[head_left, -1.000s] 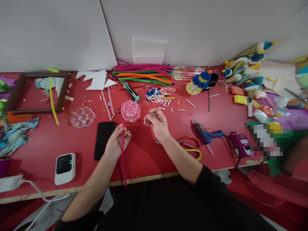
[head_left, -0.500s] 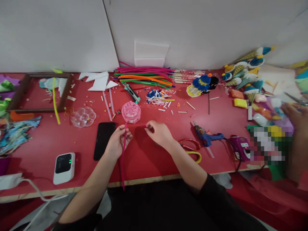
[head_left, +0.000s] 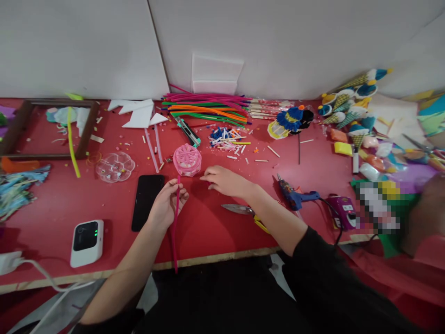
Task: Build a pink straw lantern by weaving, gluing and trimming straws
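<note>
A long magenta pipe cleaner is pinched in my left hand; its short upper end sticks up past the fingers and the rest hangs down over the table's front edge. My right hand is closed, fingertips together, with a small pink bit barely showing at them; its exact shape is hidden. Just beyond both hands sits a round pink piece with crossing strips on top. Scissors with yellow on the handle lie below my right forearm, which partly covers them.
A black phone lies left of my left hand. On the right rest a blue glue gun and a purple box. Behind are a box cutter, small cut bits and pipe cleaners. A co-worker's arm shows far right.
My right hand has shifted slightly up and left, nearer the round pink piece. The scissors' blades now show beneath the forearm. My left hand still holds the pipe cleaner.
</note>
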